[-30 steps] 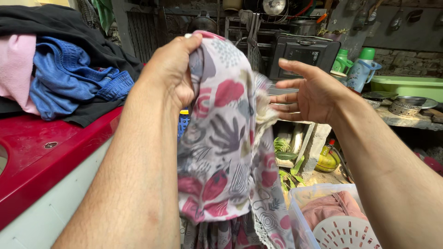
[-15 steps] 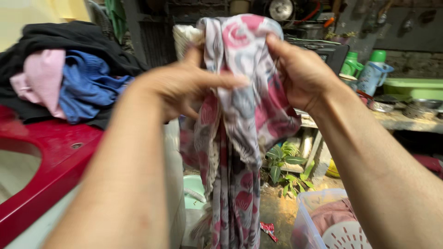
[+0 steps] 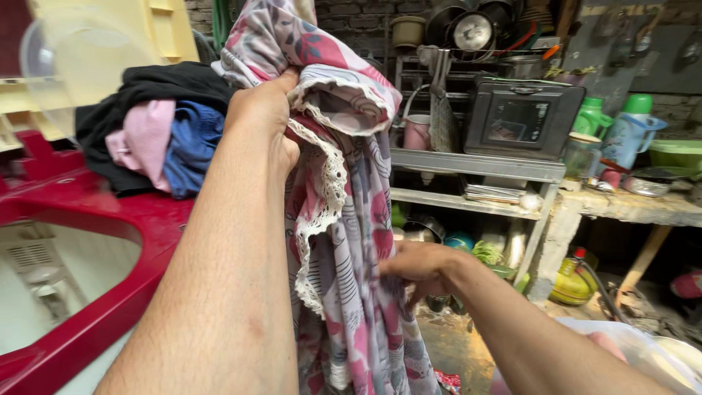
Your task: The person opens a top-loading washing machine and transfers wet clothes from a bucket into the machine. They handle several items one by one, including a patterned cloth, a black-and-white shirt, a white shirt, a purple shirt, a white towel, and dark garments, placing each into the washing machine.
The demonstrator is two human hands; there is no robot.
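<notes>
Head view. The left hand [image 3: 265, 117], raised high, is clenched on the upper edge of a floral garment [image 3: 351, 241] with lace trim; the cloth hangs straight down from this grip, right of the red washer [image 3: 95, 256]. The right hand [image 3: 420, 267], lower, pinches the hanging fabric at mid-length with its fingers [image 3: 395, 269]. Behind the washer lies a pile of clothes [image 3: 157, 124], black, pink and blue. Further right of the washer stands a metal shelf [image 3: 475, 167] carrying a dark box.
</notes>
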